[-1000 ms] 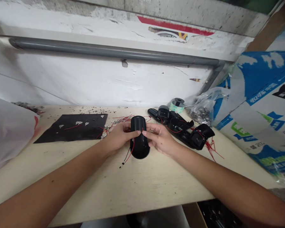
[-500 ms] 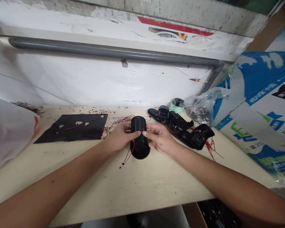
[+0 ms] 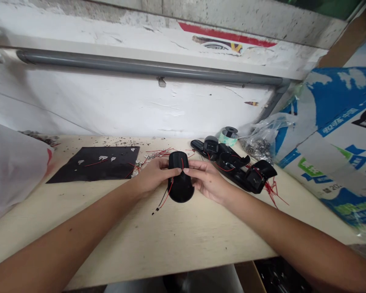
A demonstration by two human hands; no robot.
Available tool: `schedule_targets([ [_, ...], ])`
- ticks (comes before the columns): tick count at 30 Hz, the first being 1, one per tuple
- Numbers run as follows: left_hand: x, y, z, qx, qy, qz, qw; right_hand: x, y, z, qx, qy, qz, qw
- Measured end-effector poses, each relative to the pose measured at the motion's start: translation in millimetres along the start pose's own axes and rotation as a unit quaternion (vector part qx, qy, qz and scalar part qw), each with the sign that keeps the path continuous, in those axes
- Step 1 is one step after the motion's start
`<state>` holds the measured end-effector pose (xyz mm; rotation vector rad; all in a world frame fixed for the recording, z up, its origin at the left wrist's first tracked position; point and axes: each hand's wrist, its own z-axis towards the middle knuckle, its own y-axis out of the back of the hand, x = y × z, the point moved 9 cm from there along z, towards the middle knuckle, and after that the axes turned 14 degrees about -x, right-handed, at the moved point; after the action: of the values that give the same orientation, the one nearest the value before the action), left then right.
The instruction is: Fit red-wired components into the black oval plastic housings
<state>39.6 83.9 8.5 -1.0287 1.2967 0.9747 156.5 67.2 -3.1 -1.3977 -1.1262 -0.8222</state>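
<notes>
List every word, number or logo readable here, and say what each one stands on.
"202", cut off, on the blue-and-white cardboard carton.
"中国", in its blue band; neighbouring characters too blurred.
Torn red-striped paper poster on the wall: too blurred to read.
Black plastic housing: nothing readable.

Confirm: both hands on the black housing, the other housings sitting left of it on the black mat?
No: the other housings sit to the right of the held black housing, on the tabletop, while the black mat lies to its left, as the head view shows. Both hands are on it as you said: the left hand and right hand.
</notes>
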Motion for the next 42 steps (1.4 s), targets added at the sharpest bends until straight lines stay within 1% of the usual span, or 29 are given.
schedule_targets([
  [3, -1, -1, -1, 0.006, 0.011, -0.009, 1.0, 1, -1, -1, 0.008, -0.007, 0.002, 1.0],
  [6, -1, -2, -1, 0.005, 0.006, -0.004, 1.0, 1, 1, -1, 0.005, -0.002, -0.007, 1.0],
  [12, 1, 1, 0, -0.013, -0.002, 0.011, 1.0, -2, 3, 2, 0.005, -0.006, -0.002, 1.0],
  [19, -3, 4, 1, -0.022, -0.033, 0.053, 0.998, -1, 2, 2, 0.009, 0.0, -0.016, 1.0],
  [22, -2, 5, 2, -0.025, -0.036, 0.046, 0.998, -1, 2, 2, 0.007, -0.002, -0.018, 1.0],
  [27, 0, 2, 3, -0.013, -0.04, 0.037, 0.998, -1, 0, 0, 0.011, -0.007, -0.027, 1.0],
  [32, -2, 2, 2, -0.014, -0.046, 0.025, 0.999, 0, 0, -1, -0.003, -0.012, -0.006, 1.0],
  [34, -2, 2, 1, -0.016, -0.024, -0.002, 1.0, 0, -3, -2, 0.008, -0.015, 0.008, 1.0],
  [37, 4, 3, -2, -0.024, 0.051, -0.068, 0.996, 2, -5, -2, 0.028, -0.022, 0.036, 0.999],
  [39, 5, 5, -3, -0.043, 0.088, -0.113, 0.989, 4, -5, -1, 0.033, -0.025, 0.052, 0.998],
  [41, 2, 10, -1, -0.069, 0.087, -0.15, 0.982, 4, -1, 1, 0.028, -0.017, 0.053, 0.998],
  [42, -1, 13, 0, -0.085, 0.078, -0.164, 0.98, 7, 2, 2, 0.017, 0.002, 0.047, 0.999],
])
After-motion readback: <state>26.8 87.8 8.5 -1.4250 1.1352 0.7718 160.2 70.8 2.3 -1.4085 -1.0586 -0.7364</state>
